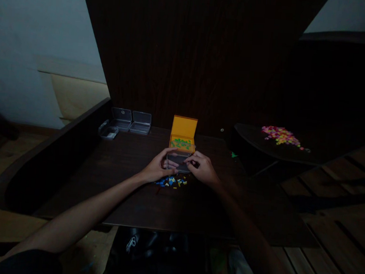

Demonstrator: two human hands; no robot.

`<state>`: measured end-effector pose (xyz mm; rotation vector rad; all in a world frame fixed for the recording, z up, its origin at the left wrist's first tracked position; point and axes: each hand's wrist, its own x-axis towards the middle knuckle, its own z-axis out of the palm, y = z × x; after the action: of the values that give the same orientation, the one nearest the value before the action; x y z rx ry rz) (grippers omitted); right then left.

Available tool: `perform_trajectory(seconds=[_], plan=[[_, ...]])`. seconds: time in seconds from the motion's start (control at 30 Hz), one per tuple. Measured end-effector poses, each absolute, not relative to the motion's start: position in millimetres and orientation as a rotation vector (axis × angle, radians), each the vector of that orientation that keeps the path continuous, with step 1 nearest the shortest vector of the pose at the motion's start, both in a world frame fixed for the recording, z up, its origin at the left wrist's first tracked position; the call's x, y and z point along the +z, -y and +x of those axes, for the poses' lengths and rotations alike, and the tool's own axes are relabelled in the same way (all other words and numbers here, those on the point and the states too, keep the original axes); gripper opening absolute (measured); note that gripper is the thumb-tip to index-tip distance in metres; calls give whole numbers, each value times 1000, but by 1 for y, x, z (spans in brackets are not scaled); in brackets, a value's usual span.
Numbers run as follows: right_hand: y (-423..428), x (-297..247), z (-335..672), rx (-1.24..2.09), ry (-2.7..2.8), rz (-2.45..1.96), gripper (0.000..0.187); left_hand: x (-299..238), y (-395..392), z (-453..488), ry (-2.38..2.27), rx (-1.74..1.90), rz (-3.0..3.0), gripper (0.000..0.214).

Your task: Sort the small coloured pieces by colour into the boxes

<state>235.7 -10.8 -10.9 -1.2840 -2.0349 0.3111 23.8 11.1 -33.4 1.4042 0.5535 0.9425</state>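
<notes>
A clear plastic box point(183, 158) is held between my two hands, just above the dark table. My left hand point(160, 167) wraps round its left side, thumb in front and fingers behind. At the right edge of the box, my right hand point(201, 167) has thumb and forefinger pinched together; whether they grip the rim or a tiny piece inside is too dark to tell. Right behind stands an open yellow box point(184, 126) with small green pieces point(182, 144) in it. Small blue, white and yellow pieces point(172, 181) lie loose on the table below my hands.
Open clear plastic cases point(140, 128) stand at the table's back left, with a smaller clear case point(110, 133) beside them. To the right, a raised dark shelf point(253, 136) bears a pile of pink, yellow and purple beads point(281, 136). A raised side board point(53, 155) borders the left.
</notes>
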Motion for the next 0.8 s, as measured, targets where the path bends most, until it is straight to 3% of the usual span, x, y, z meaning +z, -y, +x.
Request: perform_trajectory(seconds=[0.2,0.5,0.8], plan=[[14,-9,233,336,2081,-1244,25,-30,-14,22,-571,964,1389,77],[13,-6,254,582,2397,-1271,17,-33,-35,8,-706,1094,1367,77],[12,-9,252,614,2445,-1193,11,-35,-37,6,-713,1098,1385,77]])
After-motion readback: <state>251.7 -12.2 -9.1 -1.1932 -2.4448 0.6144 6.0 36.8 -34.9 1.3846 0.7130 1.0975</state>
